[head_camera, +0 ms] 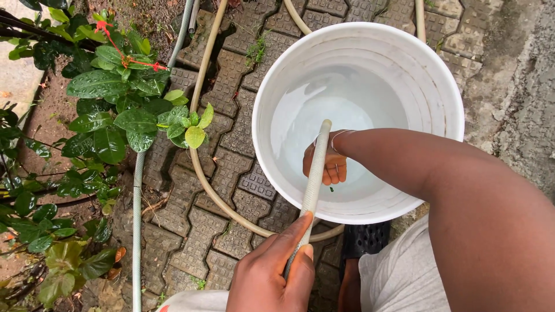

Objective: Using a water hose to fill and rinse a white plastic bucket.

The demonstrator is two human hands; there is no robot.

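The left hand point(272, 274) grips a pale, ribbed hose point(315, 173) whose end tips into a white bucket point(439, 86) of clear water, where the right hand point(326, 164) dips, fingers curled loosely.

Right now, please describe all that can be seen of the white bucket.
The white bucket is round, seemingly plastic, with stepped rings down its inner wall. It stands upright on grey interlocking paving stones, seen from above, and holds shallow clear water. The right hand reaches inside, down at the water. A pale hose crosses the near rim, its end above the water, gripped lower by the left hand. Another hose curves along the ground beside it. A tiny green speck lies inside, near the rim.
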